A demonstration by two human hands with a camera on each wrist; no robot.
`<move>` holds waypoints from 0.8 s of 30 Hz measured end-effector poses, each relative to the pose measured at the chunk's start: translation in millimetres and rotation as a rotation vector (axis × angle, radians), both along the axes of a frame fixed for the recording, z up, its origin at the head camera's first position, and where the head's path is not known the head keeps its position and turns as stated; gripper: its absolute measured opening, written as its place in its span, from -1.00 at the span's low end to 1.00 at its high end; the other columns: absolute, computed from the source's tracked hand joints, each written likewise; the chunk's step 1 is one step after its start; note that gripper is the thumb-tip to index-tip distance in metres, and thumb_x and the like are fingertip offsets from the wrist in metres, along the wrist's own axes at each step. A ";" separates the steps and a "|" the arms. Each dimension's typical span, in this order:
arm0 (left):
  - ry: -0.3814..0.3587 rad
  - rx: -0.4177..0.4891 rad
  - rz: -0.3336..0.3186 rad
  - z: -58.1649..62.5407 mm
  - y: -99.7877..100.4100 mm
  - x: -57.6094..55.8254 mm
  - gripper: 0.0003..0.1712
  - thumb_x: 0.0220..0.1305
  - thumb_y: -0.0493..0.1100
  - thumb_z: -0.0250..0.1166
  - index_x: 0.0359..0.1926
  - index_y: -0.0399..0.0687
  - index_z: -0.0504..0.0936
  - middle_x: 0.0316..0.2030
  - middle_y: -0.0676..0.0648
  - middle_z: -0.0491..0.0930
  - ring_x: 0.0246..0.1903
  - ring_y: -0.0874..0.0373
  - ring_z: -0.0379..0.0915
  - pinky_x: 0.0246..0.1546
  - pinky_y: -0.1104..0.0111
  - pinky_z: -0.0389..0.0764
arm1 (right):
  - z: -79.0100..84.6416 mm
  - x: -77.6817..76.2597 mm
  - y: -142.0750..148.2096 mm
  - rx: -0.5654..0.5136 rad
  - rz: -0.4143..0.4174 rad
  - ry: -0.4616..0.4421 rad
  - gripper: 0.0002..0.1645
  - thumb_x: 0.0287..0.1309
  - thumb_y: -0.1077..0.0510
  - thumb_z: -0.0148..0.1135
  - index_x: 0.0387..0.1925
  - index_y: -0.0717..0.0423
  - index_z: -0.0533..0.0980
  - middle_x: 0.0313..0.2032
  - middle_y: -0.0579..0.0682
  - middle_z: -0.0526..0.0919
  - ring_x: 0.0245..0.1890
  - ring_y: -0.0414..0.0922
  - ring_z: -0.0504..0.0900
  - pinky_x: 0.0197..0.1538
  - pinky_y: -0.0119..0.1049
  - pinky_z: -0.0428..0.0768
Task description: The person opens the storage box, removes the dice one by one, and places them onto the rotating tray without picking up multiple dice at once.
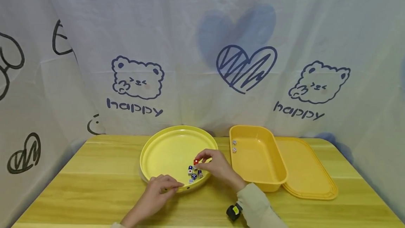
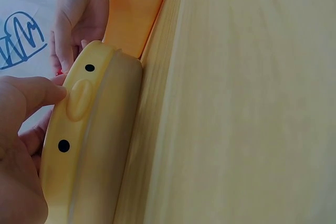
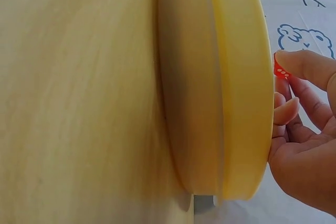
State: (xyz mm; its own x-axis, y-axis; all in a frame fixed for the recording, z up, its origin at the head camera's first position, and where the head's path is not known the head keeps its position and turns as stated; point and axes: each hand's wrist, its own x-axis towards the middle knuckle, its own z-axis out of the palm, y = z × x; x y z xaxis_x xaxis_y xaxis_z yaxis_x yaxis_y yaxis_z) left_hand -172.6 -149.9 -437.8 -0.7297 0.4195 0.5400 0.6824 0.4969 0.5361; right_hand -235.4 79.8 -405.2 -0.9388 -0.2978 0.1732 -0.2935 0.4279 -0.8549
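Note:
In the head view, a round yellow tray (image 1: 171,147) holds several blue-and-white dice (image 1: 194,176) near its front right rim. My right hand (image 1: 218,166) is over that part of the tray and pinches a red die (image 3: 282,72) with white pips between thumb and fingers. At the tray's front, my left hand (image 1: 158,191) has its thumb and fingers at the rim. The left wrist view shows this hand gripping the rim beside a raised beak (image 2: 80,99) and two black dots. Some of its fingertips are hidden behind the rim.
To the right stands a deep orange-yellow box (image 1: 256,161), with two whitish dice (image 1: 234,146) at its left side. Its flat lid (image 1: 308,168) lies beside it on the wooden table (image 1: 88,182). A printed white cloth (image 1: 186,62) hangs behind.

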 end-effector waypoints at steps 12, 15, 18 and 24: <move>-0.053 -0.025 0.015 3.6 -0.3 -0.9 -0.79 0.12 -0.31 0.38 -0.23 0.05 0.76 -0.34 0.21 0.65 -0.31 0.33 0.44 -0.24 0.30 0.26 | 0.1 -1.0 1.7 -0.019 -0.004 -0.009 -0.75 0.04 0.29 0.39 -0.19 0.26 0.63 -0.23 0.03 0.66 -0.22 -0.06 0.53 -0.19 -0.24 0.50; -0.061 -0.031 0.017 3.1 -0.2 -0.7 -0.78 0.10 -0.32 0.39 -0.23 0.05 0.76 -0.34 0.22 0.65 -0.31 0.34 0.44 -0.23 0.29 0.26 | 0.1 -1.0 2.2 -0.024 -0.007 -0.022 -0.76 0.05 0.29 0.38 -0.19 0.25 0.63 -0.24 0.00 0.66 -0.23 -0.08 0.53 -0.20 -0.25 0.50; -0.072 -0.031 0.020 3.8 -0.1 -0.7 -0.76 0.09 -0.34 0.38 -0.23 0.04 0.76 -0.34 0.23 0.65 -0.31 0.36 0.43 -0.23 0.29 0.26 | 0.5 -1.8 2.2 -0.029 -0.014 -0.037 -0.78 0.08 0.30 0.36 -0.18 0.24 0.63 -0.24 0.00 0.65 -0.22 -0.09 0.52 -0.19 -0.24 0.49; -0.095 -0.031 0.024 4.7 -0.3 -0.3 -0.77 0.09 -0.33 0.38 -0.23 0.05 0.76 -0.33 0.24 0.64 -0.31 0.36 0.42 -0.22 0.28 0.26 | 1.3 -2.2 2.7 -0.046 -0.010 -0.044 -0.79 0.11 0.29 0.34 -0.18 0.25 0.62 -0.24 0.03 0.65 -0.24 -0.12 0.51 -0.19 -0.23 0.49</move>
State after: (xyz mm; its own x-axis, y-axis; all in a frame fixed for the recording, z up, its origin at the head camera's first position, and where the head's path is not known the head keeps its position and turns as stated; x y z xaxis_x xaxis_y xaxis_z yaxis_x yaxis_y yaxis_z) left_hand -172.8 -150.2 -433.1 -0.7868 0.4168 0.4552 0.6172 0.5295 0.5820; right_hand -237.6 82.5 -403.9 -0.9486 -0.2814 0.1448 -0.2509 0.3900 -0.8860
